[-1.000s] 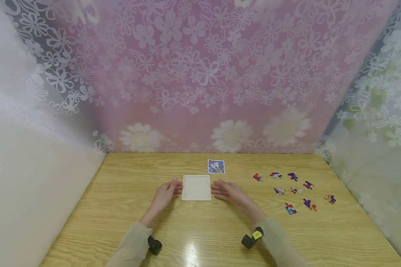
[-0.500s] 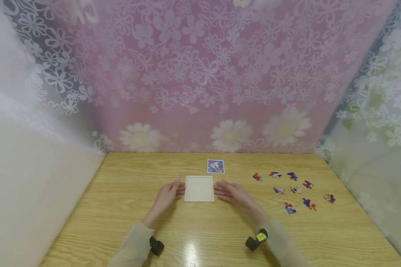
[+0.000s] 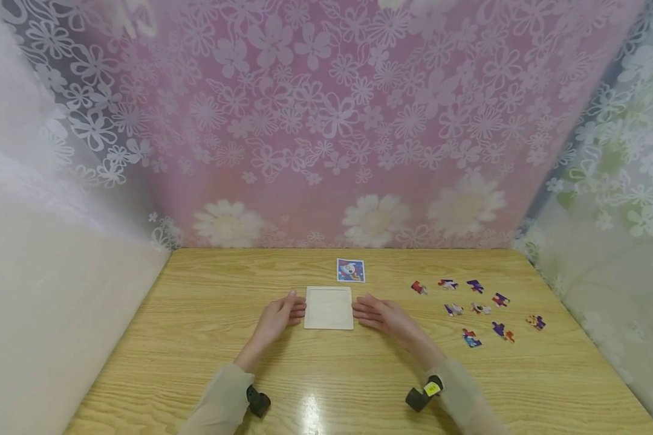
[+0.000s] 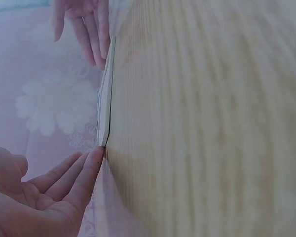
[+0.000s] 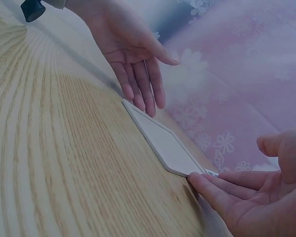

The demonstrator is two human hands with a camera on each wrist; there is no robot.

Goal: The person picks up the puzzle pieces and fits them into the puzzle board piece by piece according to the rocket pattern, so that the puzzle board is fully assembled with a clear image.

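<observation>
In the head view, the white tray (image 3: 329,309) lies between the straight fingers of the left hand (image 3: 279,315) and right hand (image 3: 387,317), neither gripping anything. The left wrist view shows left fingertips touching its side, where light, low pressure should suffice. In the right wrist view, right fingertips touch the opposite side, best pressed equally.

9 puzzle pieces (image 3: 480,309), 1 tray (image 3: 329,309), 1 picture card (image 3: 350,270), 2 hands (image 3: 274,317)

the tray (image 3: 329,309) looks smooth and matt, the wood-grained table (image 3: 326,368) glossy.
</observation>
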